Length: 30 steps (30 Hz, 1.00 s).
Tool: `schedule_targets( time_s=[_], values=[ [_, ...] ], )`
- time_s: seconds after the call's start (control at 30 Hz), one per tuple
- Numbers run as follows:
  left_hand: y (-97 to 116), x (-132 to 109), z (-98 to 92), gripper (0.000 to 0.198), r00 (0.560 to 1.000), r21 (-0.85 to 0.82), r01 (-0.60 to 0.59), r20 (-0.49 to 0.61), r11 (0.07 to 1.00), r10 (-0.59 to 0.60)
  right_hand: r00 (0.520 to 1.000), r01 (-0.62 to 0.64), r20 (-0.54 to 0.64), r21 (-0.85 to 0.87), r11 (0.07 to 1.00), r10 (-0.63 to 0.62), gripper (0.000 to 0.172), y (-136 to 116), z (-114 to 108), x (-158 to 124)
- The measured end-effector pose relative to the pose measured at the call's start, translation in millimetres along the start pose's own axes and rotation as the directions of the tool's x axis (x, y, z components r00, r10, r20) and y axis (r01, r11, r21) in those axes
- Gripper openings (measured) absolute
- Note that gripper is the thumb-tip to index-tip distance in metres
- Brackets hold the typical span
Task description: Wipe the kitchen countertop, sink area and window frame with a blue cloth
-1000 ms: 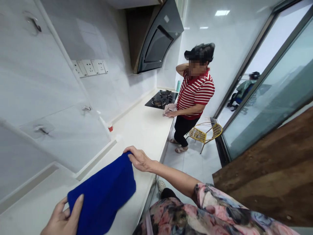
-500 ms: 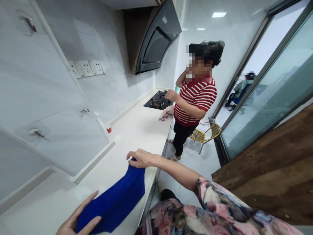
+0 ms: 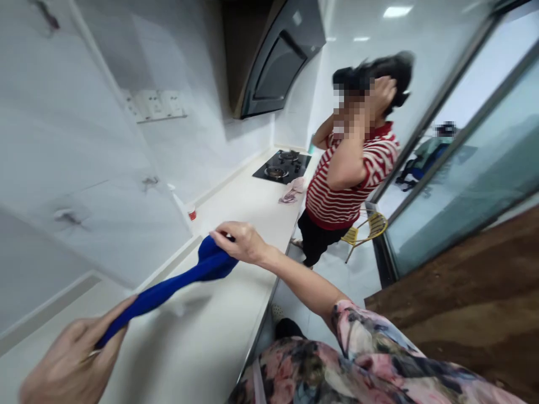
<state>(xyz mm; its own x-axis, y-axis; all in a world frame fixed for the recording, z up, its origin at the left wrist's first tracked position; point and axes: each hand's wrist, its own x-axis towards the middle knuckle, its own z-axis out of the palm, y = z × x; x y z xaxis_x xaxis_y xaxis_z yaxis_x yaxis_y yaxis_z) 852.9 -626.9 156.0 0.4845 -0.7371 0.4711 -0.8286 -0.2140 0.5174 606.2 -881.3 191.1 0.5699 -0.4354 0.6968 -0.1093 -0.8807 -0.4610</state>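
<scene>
A blue cloth (image 3: pixel 164 289) is stretched between my two hands, raised over the white countertop (image 3: pixel 197 353) and casting a shadow on it. My left hand (image 3: pixel 76 353), slightly blurred at the lower left, is closed on one end. At the other end, my right hand (image 3: pixel 242 241) pinches the cloth between thumb and fingers. The cloth narrows into a twisted band near my left hand and widens into a fold beside my right. Part of it is hidden by my fingers.
A black gas hob (image 3: pixel 282 166) is set into the counter's far end, with a pink cloth (image 3: pixel 292 191) beside it. A red cup (image 3: pixel 192 215) stands by the wall. A person in a striped shirt (image 3: pixel 337 196) is at the counter, near a yellow chair (image 3: pixel 374 227). A range hood (image 3: pixel 282 62) overhangs.
The blue cloth has been lifted off the counter and pulled narrow. My left hand has closed on it and my right hand has risen. The other person has raised both hands to the head.
</scene>
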Motion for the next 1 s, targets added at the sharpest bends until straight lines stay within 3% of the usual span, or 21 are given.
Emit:
schedule_targets(
  time_s=[0.03, 0.1, 0.13, 0.2, 0.27, 0.3, 0.33, 0.37, 0.4, 0.47, 0.57, 0.63, 0.67, 0.7, 0.77, 0.83, 0.9, 1.0],
  values=[
    [3, -12, 2.1, 0.046, 1.000, 0.120, -0.023, 0.005, 0.993, 0.023, 0.998, -0.019, 0.067, 0.012, 1.000, 0.018, 0.036, 2, 6, -23],
    [7, -45, 14.4, 0.048, 0.978, 0.202, -0.056, 0.206, 0.978, 0.013, 0.960, -0.107, 0.263, 0.024, 0.994, 0.097, 0.031, 11, 23, -80],
    [7, -63, 24.3, 0.042, 0.927, 0.194, -0.050, 0.374, 0.980, -0.027, 0.913, -0.172, 0.376, 0.007, 0.985, 0.156, 0.029, 17, 33, -112],
    [4, -102, 47.5, 0.033, 0.772, 0.207, -0.032, 0.626, 0.978, -0.107, 0.775, -0.281, 0.577, -0.049, 0.958, 0.257, 0.027, 27, 52, -170],
    [-1, -136, 67.7, 0.032, 0.600, 0.227, -0.025, 0.782, 0.974, -0.167, 0.632, -0.337, 0.720, -0.078, 0.938, 0.286, 0.026, 34, 66, -213],
    [-5, -148, 74.4, 0.033, 0.545, 0.219, -0.020, 0.820, 0.976, -0.173, 0.580, -0.354, 0.764, -0.078, 0.932, 0.284, 0.025, 36, 70, -225],
    [-8, -156, 78.4, 0.033, 0.516, 0.209, -0.012, 0.839, 0.978, -0.173, 0.548, -0.371, 0.788, -0.070, 0.926, 0.279, 0.025, 39, 73, -231],
    [-13, -160, 79.8, 0.032, 0.522, 0.195, 0.003, 0.836, 0.981, -0.168, 0.541, -0.391, 0.794, -0.055, 0.919, 0.278, 0.027, 42, 75, -230],
    [-19, -158, 79.2, 0.031, 0.554, 0.177, 0.025, 0.817, 0.984, -0.161, 0.558, -0.418, 0.778, -0.036, 0.908, 0.288, 0.030, 47, 77, -224],
    [-31, -143, 75.4, 0.029, 0.664, 0.149, 0.090, 0.728, 0.985, -0.171, 0.637, -0.474, 0.688, -0.005, 0.881, 0.347, 0.036, 60, 78, -201],
    [-45, -108, 76.7, 0.042, 0.850, 0.210, 0.222, 0.436, 0.952, -0.295, 0.775, -0.449, 0.479, -0.044, 0.893, 0.413, 0.042, 81, 85, -165],
    [-43, -90, 90.8, 0.058, 0.912, 0.284, 0.270, 0.231, 0.920, -0.338, 0.846, -0.341, 0.386, -0.138, 0.930, 0.368, 0.054, 84, 98, -156],
    [-38, -86, 102.8, 0.065, 0.931, 0.300, 0.253, 0.183, 0.920, -0.316, 0.866, -0.278, 0.377, -0.182, 0.943, 0.328, 0.057, 81, 108, -157],
    [-32, -84, 117.6, 0.069, 0.945, 0.294, 0.206, 0.187, 0.934, -0.267, 0.873, -0.214, 0.397, -0.213, 0.953, 0.284, 0.059, 75, 120, -161],
    [-16, -87, 152.6, 0.066, 0.946, 0.223, 0.063, 0.296, 0.973, -0.129, 0.842, -0.099, 0.500, -0.230, 0.968, 0.205, 0.058, 59, 146, -177],
    [-2, -96, 186.8, 0.061, 0.901, 0.158, -0.038, 0.432, 0.987, -0.034, 0.775, -0.016, 0.613, -0.224, 0.974, 0.154, 0.062, 45, 169, -195],
    [5, -107, 212.2, 0.060, 0.873, 0.170, -0.047, 0.486, 0.984, -0.042, 0.742, 0.015, 0.653, -0.243, 0.970, 0.152, 0.065, 38, 183, -207],
    [-2, -119, 229.7, 0.062, 0.872, 0.217, -0.043, 0.485, 0.975, -0.070, 0.746, 0.022, 0.650, -0.246, 0.969, 0.148, 0.067, 38, 190, -212]
  ],
)
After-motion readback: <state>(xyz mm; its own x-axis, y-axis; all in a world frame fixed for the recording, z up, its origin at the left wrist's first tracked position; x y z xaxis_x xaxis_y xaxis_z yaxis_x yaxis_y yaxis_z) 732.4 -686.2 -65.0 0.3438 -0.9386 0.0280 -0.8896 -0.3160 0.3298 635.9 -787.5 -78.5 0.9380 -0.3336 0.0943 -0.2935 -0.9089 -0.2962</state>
